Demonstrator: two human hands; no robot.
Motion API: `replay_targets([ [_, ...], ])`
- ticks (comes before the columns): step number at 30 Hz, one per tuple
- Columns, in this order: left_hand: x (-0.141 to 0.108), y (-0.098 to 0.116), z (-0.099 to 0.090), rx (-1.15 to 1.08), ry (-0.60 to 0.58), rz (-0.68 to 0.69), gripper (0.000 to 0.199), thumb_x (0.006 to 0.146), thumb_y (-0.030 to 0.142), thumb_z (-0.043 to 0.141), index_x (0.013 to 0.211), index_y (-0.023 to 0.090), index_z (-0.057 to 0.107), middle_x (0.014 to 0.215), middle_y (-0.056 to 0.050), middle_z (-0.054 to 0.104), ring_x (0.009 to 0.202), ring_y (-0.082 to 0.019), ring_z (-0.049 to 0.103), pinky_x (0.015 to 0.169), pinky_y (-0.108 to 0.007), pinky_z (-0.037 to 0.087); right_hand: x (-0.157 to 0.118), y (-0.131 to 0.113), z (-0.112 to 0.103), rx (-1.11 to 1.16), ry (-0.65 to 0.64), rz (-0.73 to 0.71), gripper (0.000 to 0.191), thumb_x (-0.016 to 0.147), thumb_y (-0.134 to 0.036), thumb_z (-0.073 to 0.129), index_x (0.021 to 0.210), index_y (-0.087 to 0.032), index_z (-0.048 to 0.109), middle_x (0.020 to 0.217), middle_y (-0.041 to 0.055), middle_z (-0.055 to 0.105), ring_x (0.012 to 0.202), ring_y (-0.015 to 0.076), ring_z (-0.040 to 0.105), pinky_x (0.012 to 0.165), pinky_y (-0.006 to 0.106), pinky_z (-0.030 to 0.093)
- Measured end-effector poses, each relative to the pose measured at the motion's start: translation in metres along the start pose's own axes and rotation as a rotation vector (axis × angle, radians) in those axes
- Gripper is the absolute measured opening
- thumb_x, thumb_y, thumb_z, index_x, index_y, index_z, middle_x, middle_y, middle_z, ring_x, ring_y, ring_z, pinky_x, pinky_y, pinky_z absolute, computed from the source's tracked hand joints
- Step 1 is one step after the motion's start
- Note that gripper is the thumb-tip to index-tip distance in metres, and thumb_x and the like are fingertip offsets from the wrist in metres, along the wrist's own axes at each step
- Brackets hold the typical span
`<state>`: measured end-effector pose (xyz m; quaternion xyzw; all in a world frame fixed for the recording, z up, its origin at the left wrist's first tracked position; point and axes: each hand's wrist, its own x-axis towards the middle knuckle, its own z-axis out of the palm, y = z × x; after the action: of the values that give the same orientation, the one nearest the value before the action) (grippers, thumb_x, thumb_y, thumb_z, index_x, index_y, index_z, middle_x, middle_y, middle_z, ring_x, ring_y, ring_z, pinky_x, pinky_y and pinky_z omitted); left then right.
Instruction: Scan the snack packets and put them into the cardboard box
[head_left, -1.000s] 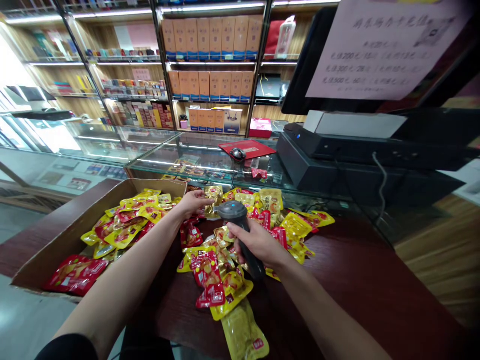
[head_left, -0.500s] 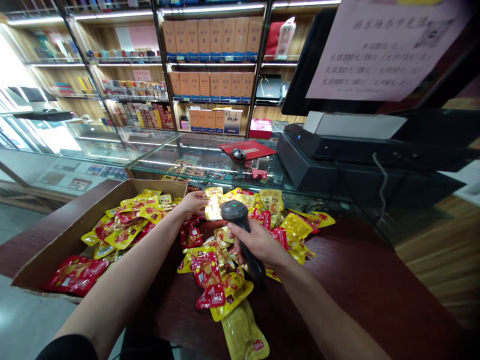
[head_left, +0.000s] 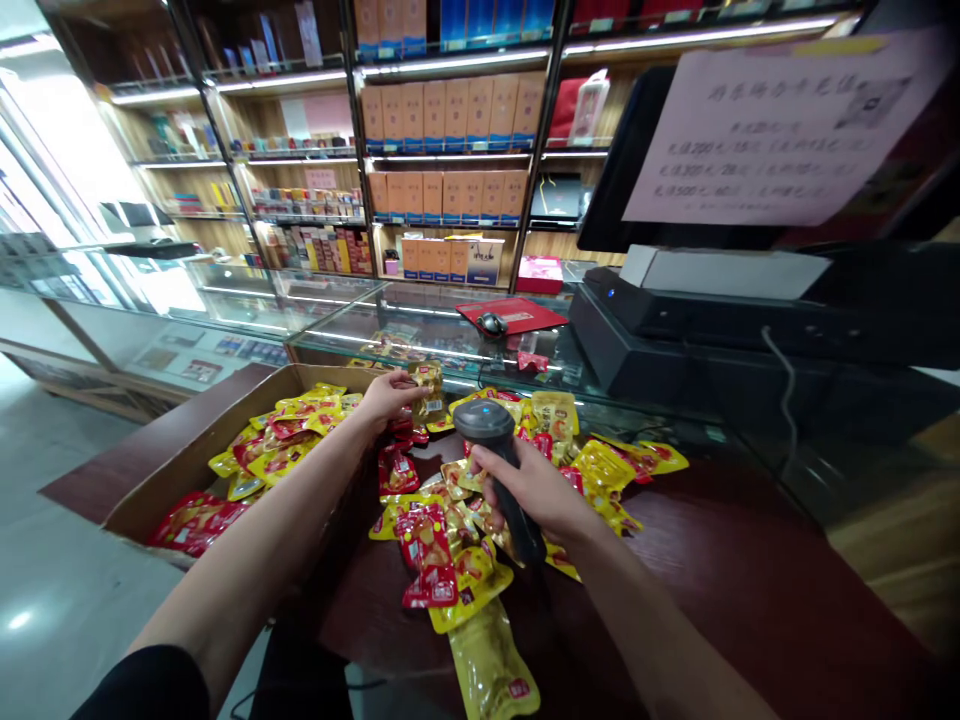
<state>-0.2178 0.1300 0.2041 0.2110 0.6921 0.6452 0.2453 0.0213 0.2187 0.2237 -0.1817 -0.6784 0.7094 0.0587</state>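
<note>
Cropped counter [head_left: 735, 550], left hand [head_left: 388, 398] partly covering gold packet [head_left: 429, 388]

A mouse [head_left: 492, 324] is resting on a red mat [head_left: 529, 315] on the glass counter [head_left: 420, 312]. A paper sheet [head_left: 750, 150] is hanging over a monitor [head_left: 611, 185], and orange boxes [head_left: 456, 112] are lining the shelves [head_left: 465, 63] behind.

Dark-red table [head_left: 712, 570] — packets [head_left: 424, 540] (shiny, heaped), cardboard box [head_left: 180, 480].
</note>
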Motion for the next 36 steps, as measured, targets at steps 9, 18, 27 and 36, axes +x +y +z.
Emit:
replay_targets([
  [9,-0.046,0.044,-0.121,0.188,0.283,0.109,0.059,0.036,0.04,0.093,0.082,0.016,0.063,0.071,0.0,0.066,0.058,-0.011,0.058,0.048,-0.019,0.042,-0.016,-0.004,0.017,-0.02,-0.046,-0.033,0.041,0.08,-0.058,0.065,0.09,-0.022,0.047,0.05,-0.0081,0.057,0.037,0.0105,0.053,0.037,0.02,0.042],
  [18,-0.074,0.056,-0.136,0.296,0.273,0.217,0.051,0.052,0.047,0.087,0.088,0.014,0.072,0.078,-0.008,0.072,0.068,-0.016,0.065,0.057,-0.022,0.05,-0.014,-0.001,0.02,-0.028,-0.059,-0.058,0.043,0.079,-0.06,0.065,0.089,-0.022,0.048,0.051,-0.0081,0.057,0.036,0.0103,0.053,0.037,0.02,0.041],
  [27,-0.063,-0.004,-0.018,0.857,-0.047,0.188,0.022,0.064,0.037,0.08,0.076,0.02,0.075,0.075,-0.01,0.073,0.078,-0.028,0.069,0.072,-0.033,0.05,-0.014,-0.006,0.015,0.003,-0.014,-0.021,0.038,0.08,-0.055,0.066,0.087,-0.022,0.049,0.05,-0.0078,0.057,0.036,0.0102,0.053,0.036,0.019,0.041],
  [36,-0.045,-0.051,0.022,1.022,-0.055,0.118,0.035,0.038,0.022,0.092,0.062,0.02,0.067,0.077,-0.018,0.069,0.1,-0.044,0.065,0.087,-0.045,0.047,-0.01,-0.007,-0.001,0.039,-0.046,-0.055,0.034,0.084,-0.053,0.064,0.088,-0.021,0.053,0.055,-0.0063,0.057,0.038,0.0101,0.055,0.037,0.02,0.044],
])
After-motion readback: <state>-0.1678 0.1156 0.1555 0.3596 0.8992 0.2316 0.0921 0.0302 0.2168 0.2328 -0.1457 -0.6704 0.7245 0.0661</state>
